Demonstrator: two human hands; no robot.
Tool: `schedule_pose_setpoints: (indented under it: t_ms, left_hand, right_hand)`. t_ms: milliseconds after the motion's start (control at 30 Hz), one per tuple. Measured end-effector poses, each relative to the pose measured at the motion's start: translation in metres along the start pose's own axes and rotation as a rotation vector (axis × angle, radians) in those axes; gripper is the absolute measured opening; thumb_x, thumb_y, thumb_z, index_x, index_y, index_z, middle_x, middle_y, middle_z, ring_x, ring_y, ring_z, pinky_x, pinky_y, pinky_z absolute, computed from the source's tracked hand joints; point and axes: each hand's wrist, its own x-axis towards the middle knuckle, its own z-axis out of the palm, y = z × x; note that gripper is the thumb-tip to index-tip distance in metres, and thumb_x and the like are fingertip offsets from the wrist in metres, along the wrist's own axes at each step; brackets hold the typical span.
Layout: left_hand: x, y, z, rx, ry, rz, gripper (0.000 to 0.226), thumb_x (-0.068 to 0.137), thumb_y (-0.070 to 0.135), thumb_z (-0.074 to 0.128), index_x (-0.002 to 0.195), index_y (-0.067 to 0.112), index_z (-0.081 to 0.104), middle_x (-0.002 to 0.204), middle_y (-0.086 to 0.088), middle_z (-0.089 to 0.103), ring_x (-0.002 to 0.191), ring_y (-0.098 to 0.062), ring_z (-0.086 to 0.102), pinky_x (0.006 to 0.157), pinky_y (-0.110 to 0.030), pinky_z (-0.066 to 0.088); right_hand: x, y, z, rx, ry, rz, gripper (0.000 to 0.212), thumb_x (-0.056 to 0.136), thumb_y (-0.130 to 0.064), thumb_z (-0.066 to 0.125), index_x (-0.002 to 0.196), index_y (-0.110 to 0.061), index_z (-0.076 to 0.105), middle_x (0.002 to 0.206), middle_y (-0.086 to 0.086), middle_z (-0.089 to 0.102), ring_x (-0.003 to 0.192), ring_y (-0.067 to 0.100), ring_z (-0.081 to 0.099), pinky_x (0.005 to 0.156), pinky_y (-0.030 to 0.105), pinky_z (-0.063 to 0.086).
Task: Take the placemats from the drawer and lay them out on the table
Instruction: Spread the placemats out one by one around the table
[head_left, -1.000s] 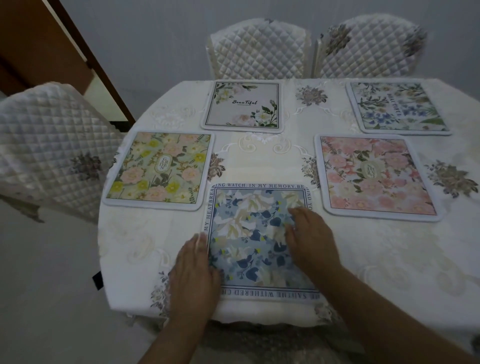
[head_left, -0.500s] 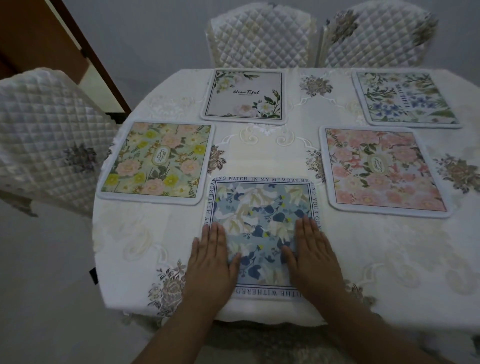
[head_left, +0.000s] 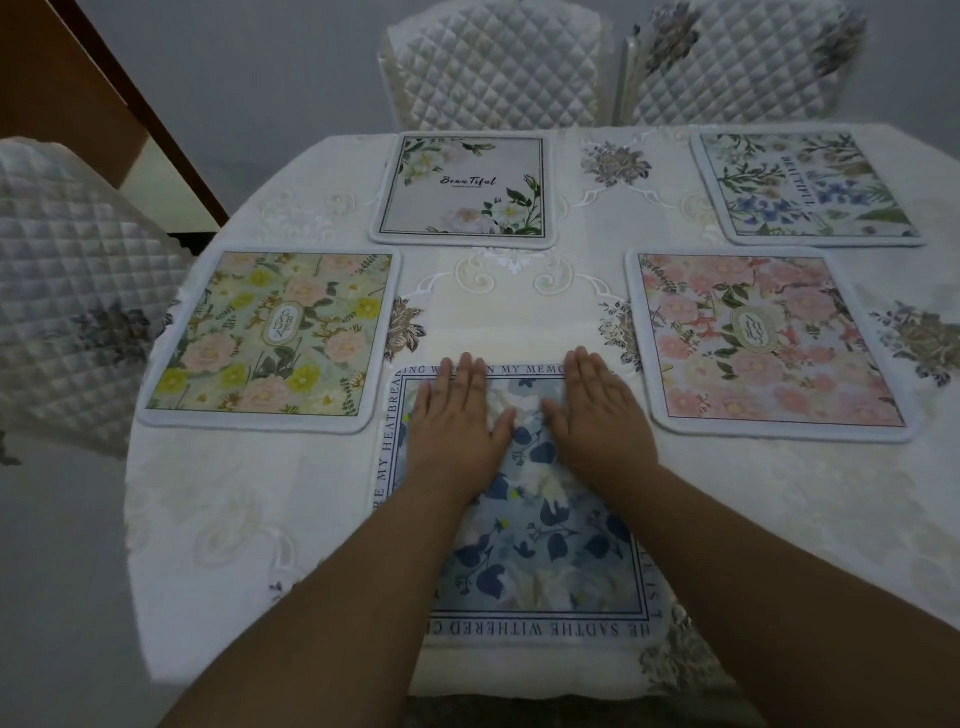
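While both palms lie flat with straight fingers, gripping nothing, the left hand (head_left: 454, 415) and right hand (head_left: 597, 413) press side by side on the upper half of the blue-and-white floral square placemat with a lettered border (head_left: 540, 540), at lower centre of the white embroidered tablecloth (head_left: 260, 509). Four more mats lie apart: green-yellow floral (head_left: 270, 338) centre left, pink floral (head_left: 769, 338) centre right, grey "Beautiful" (head_left: 465, 189) upper centre, blue-flowered white (head_left: 805, 187) upper right.

Dim, flat indoor light; soft focus; wide-angle bending at edges.
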Motion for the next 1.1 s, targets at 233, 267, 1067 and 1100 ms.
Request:
schedule_pose_setpoints:
  t_ms: [233, 267, 1067, 1100]
  left_hand:
    - [0.008, 0.012, -0.016, -0.099, -0.048, -0.249, 0.085, 0.102, 0.059, 0.023, 0.161, 0.005, -0.006, 0.170, -0.015, -0.009, 0.157, -0.029, -0.010, 0.127, -0.041, -0.003]
    - [0.012, 0.023, -0.024, -0.137, -0.063, -0.255, 0.084, 0.103, 0.053, 0.030, 0.161, 0.004, -0.005, 0.170, -0.017, -0.008, 0.157, -0.032, -0.007, 0.127, -0.042, -0.002]
    - [-0.018, 0.275, -0.038, -0.880, -0.146, -0.112, 0.054, 0.103, 0.007, 0.050, 0.154, 0.024, 0.043, 0.157, 0.001, 0.042, 0.117, -0.024, 0.064, 0.085, -0.036, 0.063]
    - [-0.031, 0.277, -0.039, -0.866, -0.132, -0.072, 0.054, 0.103, 0.011, 0.051, 0.154, 0.026, 0.043, 0.159, 0.000, 0.040, 0.125, -0.025, 0.059, 0.091, -0.041, 0.061]
  right_hand:
    - [0.010, 0.015, -0.031, 0.144, -0.162, 0.077, 0.071, 0.104, -0.051, 0.020, 0.159, -0.009, 0.002, 0.167, 0.009, -0.003, 0.153, 0.022, 0.000, 0.122, 0.036, 0.003]
    - [0.009, 0.020, -0.046, 0.210, -0.127, 0.073, 0.068, 0.105, -0.051, 0.022, 0.159, -0.012, 0.009, 0.167, 0.006, 0.002, 0.153, 0.020, 0.006, 0.121, 0.037, 0.009]
    - [-0.104, 0.297, -0.164, 0.552, 0.174, 0.519, 0.033, 0.094, -0.010, 0.054, 0.121, -0.020, 0.071, 0.130, 0.005, 0.066, 0.120, 0.023, 0.058, 0.093, 0.020, 0.037]
    - [-0.118, 0.299, -0.169, 0.559, 0.198, 0.514, 0.035, 0.094, -0.008, 0.053, 0.122, -0.019, 0.071, 0.130, 0.005, 0.066, 0.120, 0.022, 0.058, 0.094, 0.019, 0.036]
